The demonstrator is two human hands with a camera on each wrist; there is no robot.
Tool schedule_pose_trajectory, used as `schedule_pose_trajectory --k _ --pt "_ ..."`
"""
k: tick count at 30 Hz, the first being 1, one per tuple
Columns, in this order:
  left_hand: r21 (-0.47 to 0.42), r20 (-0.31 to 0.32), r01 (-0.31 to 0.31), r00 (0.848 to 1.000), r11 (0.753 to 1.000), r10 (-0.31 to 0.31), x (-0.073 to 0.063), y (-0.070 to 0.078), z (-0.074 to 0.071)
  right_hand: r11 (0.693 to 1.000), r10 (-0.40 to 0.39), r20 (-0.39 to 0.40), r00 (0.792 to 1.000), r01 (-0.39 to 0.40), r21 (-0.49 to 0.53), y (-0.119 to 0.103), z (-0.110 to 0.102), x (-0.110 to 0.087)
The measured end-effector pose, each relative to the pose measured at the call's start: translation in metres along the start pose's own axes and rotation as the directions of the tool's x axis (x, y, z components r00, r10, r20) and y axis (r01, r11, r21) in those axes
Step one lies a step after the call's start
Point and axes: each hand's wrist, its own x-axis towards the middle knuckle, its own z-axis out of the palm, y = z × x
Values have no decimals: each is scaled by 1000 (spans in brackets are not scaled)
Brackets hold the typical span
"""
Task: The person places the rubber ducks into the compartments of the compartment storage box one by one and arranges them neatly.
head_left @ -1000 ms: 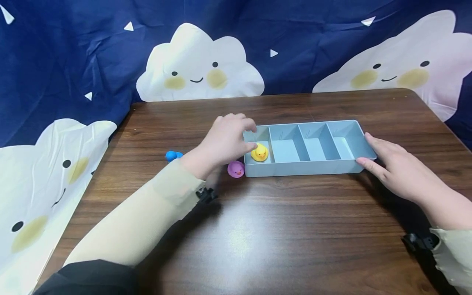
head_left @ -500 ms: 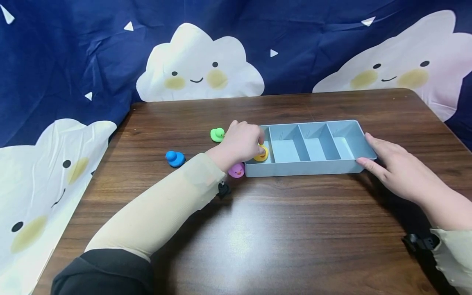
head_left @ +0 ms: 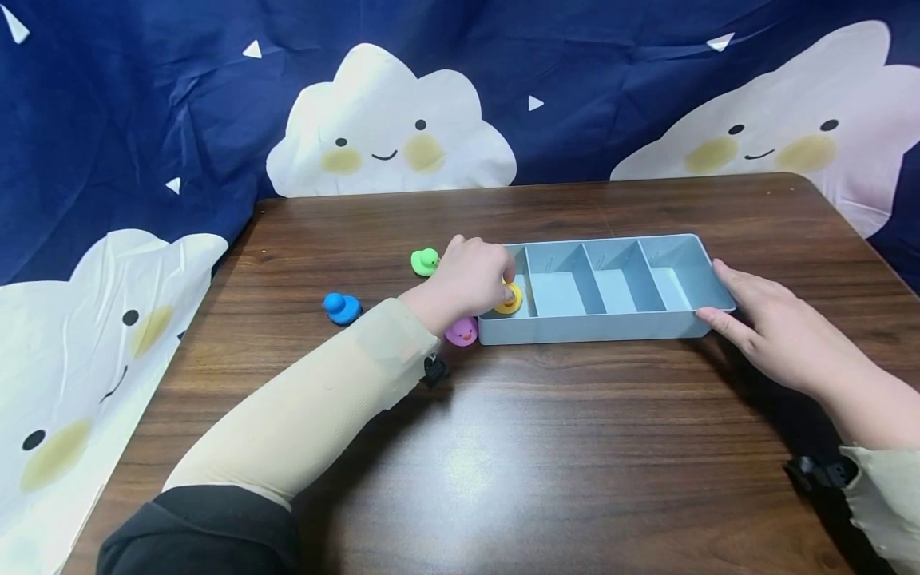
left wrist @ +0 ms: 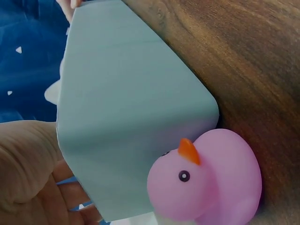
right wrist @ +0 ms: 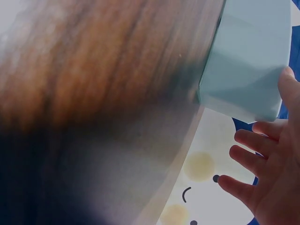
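A light blue divided tray (head_left: pixel 575 329) stands on the table, with its compartments in a row. My left hand (head_left: pixel 470 275) reaches over its left end and pinches a yellow rubber duck (head_left: pixel 512 301) in the leftmost compartment. The fingertips are partly hidden there; in the left wrist view the tray wall covers them and the duck. Outside that end, against the wall, is a pink rubber duck (left wrist: pixel 206 183), partly behind my left wrist in the head view. My right hand (head_left: pixel 779 327) rests at the tray's right end, thumb on the front corner, fingers straight and spread.
A green rubber duck (head_left: pixel 425 262) sits behind my left wrist, and a blue rubber duck (head_left: pixel 342 309) lies farther left. The brown wooden table (head_left: pixel 575 447) ends at the back against a dark blue cloth (head_left: pixel 568 48) printed with clouds.
My left hand moved right, over the tray's left end, and took hold of the yellow duck. The green duck came into view behind the wrist. My right hand has stayed still.
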Motion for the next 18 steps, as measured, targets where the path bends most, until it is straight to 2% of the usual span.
schedule_pose_trajectory --k 3,7,10,12,14,16,18 --pt "-16 -22 -14 1000 1000 13 -3 0 -3 1000 -2 -1 1000 2 -1 0 -1 0" --pt "-55 -87 -28 996 998 23 -12 -3 -13 1000 -7 -2 1000 7 1 -2 -1 1" --pt "-166 -158 -42 987 985 15 -23 -8 -19 1000 -10 -2 1000 10 0 -3 -1 2" --pt "-301 -209 -56 978 952 -8 -32 -14 -20 1000 -11 -2 1000 11 -2 -4 -1 2" --pt "-445 -246 -75 968 892 -41 -41 -21 -17 1000 -12 -3 1000 12 -3 -5 -1 2" --pt "-557 -257 -79 963 827 -81 -49 -27 -11 1000 -20 -8 1000 20 -2 -5 -1 2" --pt "-620 -243 -62 963 782 -116 -58 -34 -3 1000 -26 -15 1000 26 -1 -5 -2 2"
